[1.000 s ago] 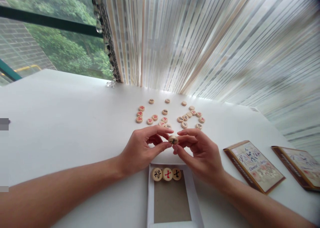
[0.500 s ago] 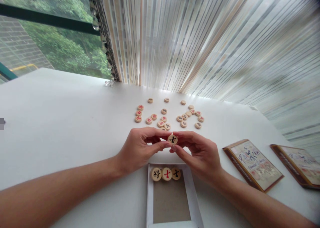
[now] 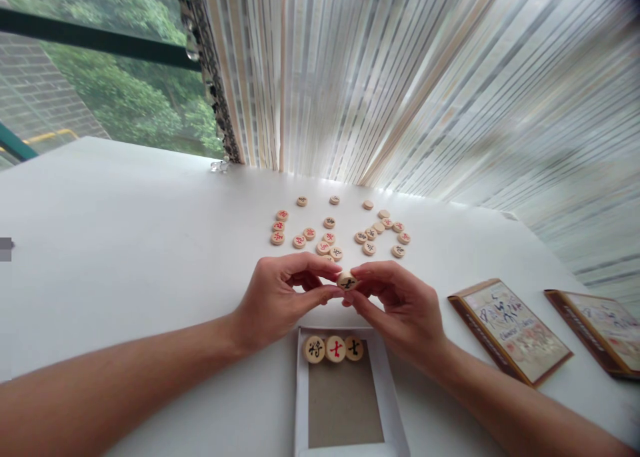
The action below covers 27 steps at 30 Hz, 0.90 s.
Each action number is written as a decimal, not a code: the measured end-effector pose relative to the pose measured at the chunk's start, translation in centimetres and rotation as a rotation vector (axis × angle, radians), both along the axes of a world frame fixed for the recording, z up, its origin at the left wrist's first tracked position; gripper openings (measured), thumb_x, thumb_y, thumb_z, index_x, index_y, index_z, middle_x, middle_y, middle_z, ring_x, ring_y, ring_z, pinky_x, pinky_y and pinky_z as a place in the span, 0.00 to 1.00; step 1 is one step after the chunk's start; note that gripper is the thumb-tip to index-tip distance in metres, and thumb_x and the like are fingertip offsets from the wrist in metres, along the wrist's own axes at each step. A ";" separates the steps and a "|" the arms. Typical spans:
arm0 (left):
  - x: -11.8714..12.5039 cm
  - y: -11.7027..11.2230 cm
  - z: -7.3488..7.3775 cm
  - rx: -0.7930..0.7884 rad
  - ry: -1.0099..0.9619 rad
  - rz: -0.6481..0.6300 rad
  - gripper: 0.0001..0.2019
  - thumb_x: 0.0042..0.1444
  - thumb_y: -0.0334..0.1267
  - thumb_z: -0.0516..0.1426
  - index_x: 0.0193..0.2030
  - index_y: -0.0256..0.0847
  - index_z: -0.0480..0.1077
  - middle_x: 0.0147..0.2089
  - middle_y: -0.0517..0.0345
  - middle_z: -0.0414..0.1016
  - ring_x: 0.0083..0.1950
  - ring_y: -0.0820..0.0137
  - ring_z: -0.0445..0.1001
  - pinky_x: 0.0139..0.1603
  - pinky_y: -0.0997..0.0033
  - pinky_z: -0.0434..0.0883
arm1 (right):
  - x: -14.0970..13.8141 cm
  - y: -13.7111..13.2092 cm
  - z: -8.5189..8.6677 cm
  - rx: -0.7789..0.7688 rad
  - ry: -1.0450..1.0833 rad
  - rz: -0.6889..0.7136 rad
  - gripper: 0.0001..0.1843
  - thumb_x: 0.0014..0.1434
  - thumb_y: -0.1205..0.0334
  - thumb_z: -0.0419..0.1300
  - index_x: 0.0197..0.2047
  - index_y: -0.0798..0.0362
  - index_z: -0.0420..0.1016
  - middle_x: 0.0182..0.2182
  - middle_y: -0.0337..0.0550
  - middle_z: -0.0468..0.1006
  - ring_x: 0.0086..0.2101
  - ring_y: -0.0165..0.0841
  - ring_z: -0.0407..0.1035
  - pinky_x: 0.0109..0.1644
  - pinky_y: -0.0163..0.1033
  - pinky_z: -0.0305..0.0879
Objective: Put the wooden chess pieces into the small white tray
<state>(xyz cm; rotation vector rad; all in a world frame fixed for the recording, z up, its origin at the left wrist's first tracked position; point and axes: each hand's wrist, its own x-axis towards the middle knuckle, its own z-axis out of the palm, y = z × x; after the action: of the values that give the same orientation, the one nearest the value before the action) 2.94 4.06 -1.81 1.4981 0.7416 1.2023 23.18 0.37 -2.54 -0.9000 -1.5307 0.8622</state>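
Between my two hands is a round wooden Chinese chess piece (image 3: 347, 281) with a black character. My left hand (image 3: 287, 293) pinches it from the left with thumb and fingers. From the right, my right hand (image 3: 395, 303) grips the same piece with its fingertips. Just below them lies an open white box (image 3: 302, 403) with a grey-brown bottom. Along its far end sit three pieces in a row: a black-marked one (image 3: 315, 349), a red-marked one (image 3: 335, 349) and another black-marked one (image 3: 354, 348).
Beyond my hands, several loose chess pieces (image 3: 323, 248) are scattered on the white table (image 3: 150, 243). Two printed box lids or boxes lie at the right, one nearer (image 3: 520, 337) and one farther right (image 3: 605, 330). A striped string curtain (image 3: 350, 77) hangs behind the table.
The held piece has tilted, so its marked face now shows turned more downward. My hands stay almost in place above the box.
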 end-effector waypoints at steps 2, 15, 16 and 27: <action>0.0 0.1 -0.1 0.015 0.014 -0.015 0.11 0.54 0.33 0.74 0.44 0.34 0.85 0.38 0.50 0.88 0.31 0.70 0.84 0.34 0.75 0.84 | 0.1 0.1 0.0 -0.016 -0.011 -0.004 0.11 0.64 0.67 0.72 0.49 0.49 0.82 0.41 0.45 0.86 0.32 0.34 0.83 0.39 0.39 0.84; -0.3 0.4 0.1 -0.080 0.061 -0.150 0.08 0.58 0.35 0.71 0.44 0.35 0.87 0.34 0.51 0.88 0.29 0.72 0.82 0.31 0.76 0.82 | 0.1 0.2 1.0 -0.139 -0.064 -0.027 0.09 0.66 0.56 0.71 0.38 0.52 0.89 0.26 0.44 0.86 0.24 0.32 0.79 0.28 0.34 0.77; -0.3 0.4 0.0 -0.073 0.068 -0.150 0.10 0.58 0.35 0.71 0.46 0.35 0.87 0.34 0.51 0.88 0.29 0.71 0.82 0.32 0.75 0.82 | 0.0 0.1 1.2 -0.165 -0.050 -0.019 0.10 0.67 0.55 0.70 0.37 0.52 0.89 0.25 0.44 0.85 0.23 0.32 0.78 0.28 0.34 0.76; -0.3 0.1 0.1 0.110 0.096 -0.183 0.12 0.59 0.31 0.70 0.50 0.35 0.84 0.39 0.52 0.86 0.36 0.72 0.83 0.39 0.78 0.81 | -0.3 -0.1 1.4 -0.394 -0.018 0.043 0.19 0.52 0.48 0.80 0.33 0.54 0.83 0.25 0.40 0.79 0.25 0.30 0.68 0.27 0.35 0.64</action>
<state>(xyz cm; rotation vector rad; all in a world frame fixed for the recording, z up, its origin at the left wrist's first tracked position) 2.67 4.20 -1.68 1.6862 0.5947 1.0528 22.91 0.28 -1.16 -1.1618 -1.4231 1.2155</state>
